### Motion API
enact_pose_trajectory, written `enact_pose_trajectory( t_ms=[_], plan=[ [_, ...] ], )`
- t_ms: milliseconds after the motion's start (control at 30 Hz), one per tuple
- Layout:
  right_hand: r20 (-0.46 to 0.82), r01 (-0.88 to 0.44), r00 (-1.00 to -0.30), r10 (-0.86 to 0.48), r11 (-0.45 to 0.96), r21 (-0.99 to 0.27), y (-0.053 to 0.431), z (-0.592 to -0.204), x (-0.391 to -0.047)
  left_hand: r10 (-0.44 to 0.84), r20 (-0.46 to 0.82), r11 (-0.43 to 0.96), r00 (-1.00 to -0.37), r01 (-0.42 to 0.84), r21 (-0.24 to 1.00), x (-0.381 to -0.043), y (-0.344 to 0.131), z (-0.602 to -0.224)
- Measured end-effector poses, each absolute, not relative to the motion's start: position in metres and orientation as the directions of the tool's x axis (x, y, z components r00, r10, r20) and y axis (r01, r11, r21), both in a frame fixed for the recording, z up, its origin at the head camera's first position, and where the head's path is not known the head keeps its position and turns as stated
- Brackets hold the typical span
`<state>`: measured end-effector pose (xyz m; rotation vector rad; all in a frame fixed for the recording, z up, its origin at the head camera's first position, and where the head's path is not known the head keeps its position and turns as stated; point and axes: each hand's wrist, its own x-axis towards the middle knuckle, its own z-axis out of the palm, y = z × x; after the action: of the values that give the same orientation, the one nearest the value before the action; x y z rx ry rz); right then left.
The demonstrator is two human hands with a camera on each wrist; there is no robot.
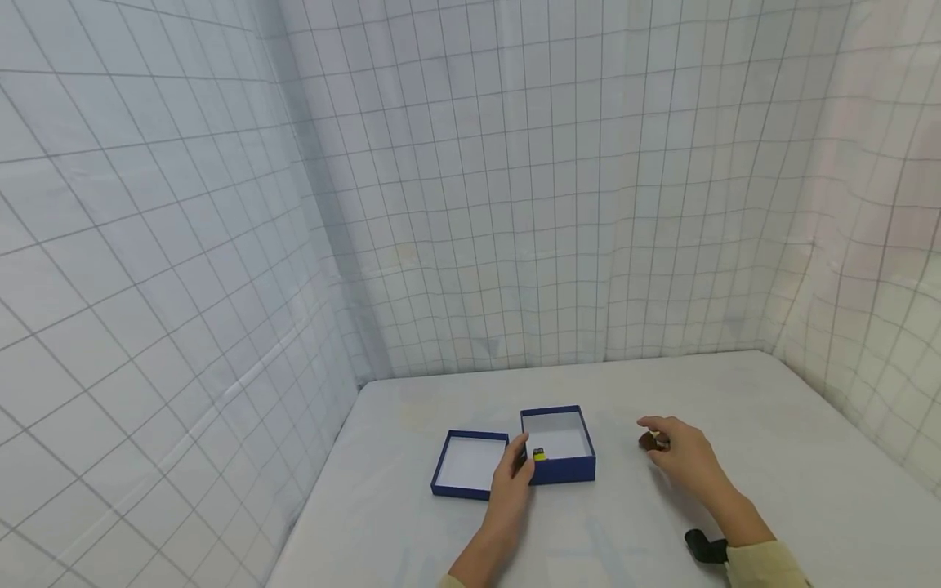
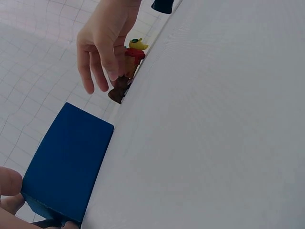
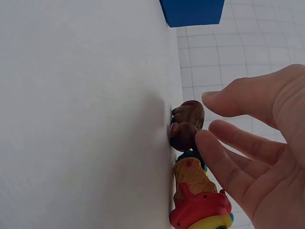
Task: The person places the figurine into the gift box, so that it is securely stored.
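My left hand (image 1: pixel 507 488) rests at the near left corner of an open blue box (image 1: pixel 564 471), thumb and fingers touching its side. Inside the box lies a small yellow-and-black item (image 1: pixel 540 454), too small to make out. Farther right, my right hand (image 1: pixel 689 459) hovers around a small brown figurine (image 3: pixel 189 117) on the table, thumb and fingers spread apart. One fingertip lies against or very near the figurine; contact is unclear. Beside it in the right wrist view is an ice-cream-cone toy (image 3: pixel 190 176) with red and yellow topping. The hand mostly hides that toy from the head view.
Left of the box lies a shallow blue-rimmed lid (image 1: pixel 470 464), white inside, partly behind my left hand. A dark angular piece (image 1: pixel 704 545) sits at the right wrist. Grid-patterned white curtains (image 1: pixel 515 204) enclose the white table (image 1: pixel 412 408).
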<state>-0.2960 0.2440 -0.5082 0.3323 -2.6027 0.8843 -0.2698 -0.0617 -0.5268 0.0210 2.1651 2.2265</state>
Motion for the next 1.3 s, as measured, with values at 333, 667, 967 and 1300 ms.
enact_pose_trajectory(
  t_ms=[333, 667, 967, 1300],
  plan=[
    [0.384, -0.334, -0.914, -0.13, 0.78, -0.53, 0.2401, -0.5072, -0.2957, 0.056, -0.006, -0.042, -0.998, -0.008, 0.999, -0.2685, -0.0615, -0.5231],
    [0.32, -0.3, -0.938, -0.134, 0.777, -0.553, 0.2373, -0.5102, -0.2979, 0.049, 0.008, -0.025, -0.999, 0.006, 1.0, -0.2728, -0.0625, -0.5262],
    [0.265, -0.268, -0.955, -0.13, 0.759, -0.593, 0.2368, -0.514, -0.2959, 0.047, -0.004, -0.016, -0.999, -0.005, 1.0, -0.2713, -0.0622, -0.5264],
    [0.28, -0.325, -0.939, -0.197, 0.77, -0.548, 0.2371, -0.5134, -0.3001, 0.052, -0.006, -0.017, -0.999, -0.007, 1.0, -0.2692, -0.0615, -0.5243]
  ],
)
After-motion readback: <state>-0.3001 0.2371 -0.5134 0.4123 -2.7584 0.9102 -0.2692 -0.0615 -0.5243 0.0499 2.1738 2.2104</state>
